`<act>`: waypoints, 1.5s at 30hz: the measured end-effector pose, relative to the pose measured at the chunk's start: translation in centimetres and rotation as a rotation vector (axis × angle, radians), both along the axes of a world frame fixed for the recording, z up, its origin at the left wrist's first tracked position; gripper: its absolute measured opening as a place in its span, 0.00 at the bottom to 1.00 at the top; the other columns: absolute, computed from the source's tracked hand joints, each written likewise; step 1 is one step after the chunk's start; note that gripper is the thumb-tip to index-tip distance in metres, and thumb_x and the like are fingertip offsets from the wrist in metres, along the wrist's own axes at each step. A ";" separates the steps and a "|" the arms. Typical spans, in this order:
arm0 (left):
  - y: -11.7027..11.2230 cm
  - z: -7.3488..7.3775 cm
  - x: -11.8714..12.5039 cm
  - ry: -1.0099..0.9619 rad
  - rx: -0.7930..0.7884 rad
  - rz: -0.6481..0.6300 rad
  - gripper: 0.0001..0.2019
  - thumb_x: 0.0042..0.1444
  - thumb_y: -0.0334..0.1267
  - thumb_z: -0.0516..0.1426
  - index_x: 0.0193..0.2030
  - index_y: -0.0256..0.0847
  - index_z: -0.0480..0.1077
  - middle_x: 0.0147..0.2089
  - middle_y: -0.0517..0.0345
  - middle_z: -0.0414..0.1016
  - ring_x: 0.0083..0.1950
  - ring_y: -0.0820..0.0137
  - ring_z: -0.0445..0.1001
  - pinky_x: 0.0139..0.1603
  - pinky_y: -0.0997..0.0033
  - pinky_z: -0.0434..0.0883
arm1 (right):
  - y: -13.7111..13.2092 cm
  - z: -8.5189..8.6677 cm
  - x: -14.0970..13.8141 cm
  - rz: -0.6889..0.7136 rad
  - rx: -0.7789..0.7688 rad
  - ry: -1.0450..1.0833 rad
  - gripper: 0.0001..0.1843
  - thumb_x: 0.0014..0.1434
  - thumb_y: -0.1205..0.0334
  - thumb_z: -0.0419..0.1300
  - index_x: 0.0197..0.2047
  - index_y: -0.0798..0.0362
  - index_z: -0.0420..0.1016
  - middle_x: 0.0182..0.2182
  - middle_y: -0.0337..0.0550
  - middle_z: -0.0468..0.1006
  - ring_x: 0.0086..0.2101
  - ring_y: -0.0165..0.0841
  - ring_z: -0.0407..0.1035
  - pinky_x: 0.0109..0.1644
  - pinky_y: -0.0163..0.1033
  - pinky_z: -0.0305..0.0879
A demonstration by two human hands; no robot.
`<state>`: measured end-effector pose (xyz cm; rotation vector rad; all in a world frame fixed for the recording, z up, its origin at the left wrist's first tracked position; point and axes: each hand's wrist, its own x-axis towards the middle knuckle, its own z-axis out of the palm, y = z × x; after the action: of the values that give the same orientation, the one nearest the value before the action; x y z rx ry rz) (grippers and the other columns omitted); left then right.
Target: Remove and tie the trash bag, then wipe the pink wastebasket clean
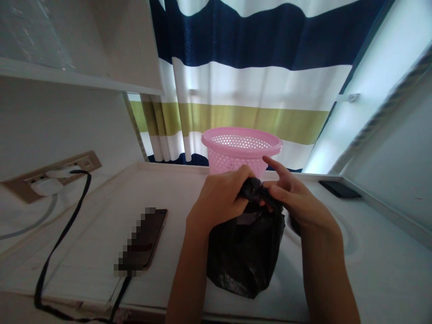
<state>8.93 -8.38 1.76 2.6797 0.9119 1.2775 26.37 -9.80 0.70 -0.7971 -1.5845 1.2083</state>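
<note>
A black plastic bag (248, 256) hangs full and rounded below my two hands, over the front part of the white desk. My left hand (222, 195) is closed round the gathered neck of the bag from the left. On the other side my right hand (293, 198) pinches the twisted top, its index finger stretched out toward the back. Some of the right fingers are hidden behind the plastic. What the bag contains does not show. Just behind my hands stands a pink perforated plastic basket (241, 148), its lower part partly covered by them.
A smartphone (148, 243) lies on the white desk (91, 256) at the left, a black cable (64, 243) beside it. The cable runs to a wall socket strip (54, 175). A dark flat object (340, 189) lies at the back right. Striped curtains (249, 85) hang behind.
</note>
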 end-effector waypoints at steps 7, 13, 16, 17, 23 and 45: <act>-0.3 0.1 0.1 -0.056 -0.144 0.110 0.01 0.50 0.34 0.50 0.32 0.41 0.61 0.27 0.62 0.66 0.28 0.73 0.65 0.28 0.74 0.56 | -0.9 -0.2 -0.4 -0.195 0.339 -0.444 0.44 0.47 0.64 0.58 0.61 0.45 0.36 0.40 0.43 0.68 0.33 0.31 0.65 0.37 0.40 0.65; -0.4 0.3 0.5 -0.396 -0.438 -0.182 0.06 0.53 0.37 0.50 0.27 0.39 0.60 0.25 0.64 0.61 0.28 0.76 0.61 0.29 0.76 0.58 | -1.1 -0.4 -1.1 -0.268 0.511 -0.633 0.39 0.48 0.70 0.50 0.61 0.47 0.38 0.48 0.46 0.64 0.38 0.33 0.64 0.43 0.44 0.63; -0.1 0.3 0.8 -0.572 -0.628 -0.384 0.06 0.52 0.37 0.51 0.27 0.39 0.60 0.26 0.64 0.60 0.28 0.77 0.60 0.31 0.77 0.60 | -1.2 -0.2 -1.4 -0.300 0.550 -0.635 0.39 0.47 0.71 0.49 0.61 0.48 0.40 0.48 0.47 0.64 0.40 0.34 0.64 0.43 0.44 0.62; 0.1 0.3 0.9 -0.606 -0.673 -0.423 0.06 0.52 0.38 0.51 0.27 0.39 0.61 0.26 0.64 0.60 0.28 0.77 0.60 0.31 0.77 0.60 | -1.3 -0.1 -1.5 -0.312 0.562 -0.637 0.39 0.47 0.71 0.49 0.61 0.48 0.40 0.48 0.47 0.64 0.40 0.35 0.64 0.43 0.44 0.62; 1.0 -0.2 0.8 -0.673 -0.732 -0.405 0.07 0.51 0.40 0.52 0.29 0.38 0.63 0.28 0.63 0.62 0.30 0.76 0.61 0.33 0.77 0.60 | -1.1 -0.1 -1.5 -0.374 0.610 -0.631 0.39 0.47 0.68 0.53 0.60 0.46 0.42 0.48 0.46 0.64 0.42 0.36 0.63 0.43 0.45 0.61; 2.1 -0.9 0.1 -0.762 -0.871 -0.404 0.09 0.48 0.42 0.55 0.28 0.37 0.66 0.25 0.63 0.68 0.26 0.77 0.67 0.28 0.78 0.64 | -1.1 0.5 -0.6 -0.225 0.548 -0.244 0.12 0.53 0.61 0.55 0.42 0.47 0.72 0.45 0.42 0.69 0.44 0.36 0.64 0.48 0.44 0.60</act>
<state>8.99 -6.27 0.82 1.4366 0.5641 1.2349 25.75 -10.88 1.24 -0.7490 -1.8479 0.4865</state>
